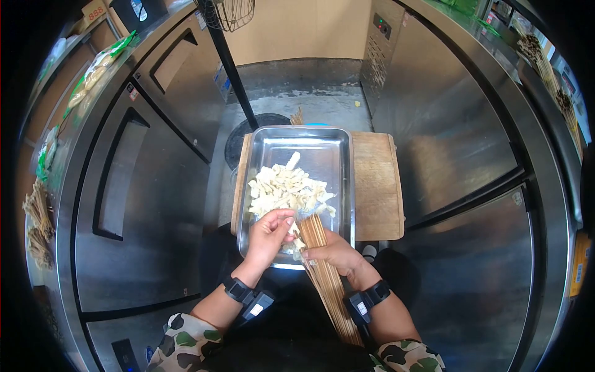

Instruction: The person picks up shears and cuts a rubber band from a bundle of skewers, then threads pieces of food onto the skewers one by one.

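Observation:
A metal tray [316, 147] lies in front of me, with a heap of pale, cream-coloured food pieces [285, 187] in it. Over the tray's near part, my left hand [268, 237] pinches one pale food piece [292, 229] between thumb and fingers. My right hand [338, 253] is closed around a thick bundle of bamboo skewers [328, 285], whose lower ends slant down toward my lap. At the top of the bundle, by my right thumb, another bit of pale food touches the skewers. What kind of food it is, I cannot make out.
The tray rests on a wooden board [378, 186]. Steel refrigerated counters stand on the left [136, 186] and right [458, 124]. Behind the board, a black pole [232, 74] rises from a round base. More skewer bundles [38, 217] lie on the left counter.

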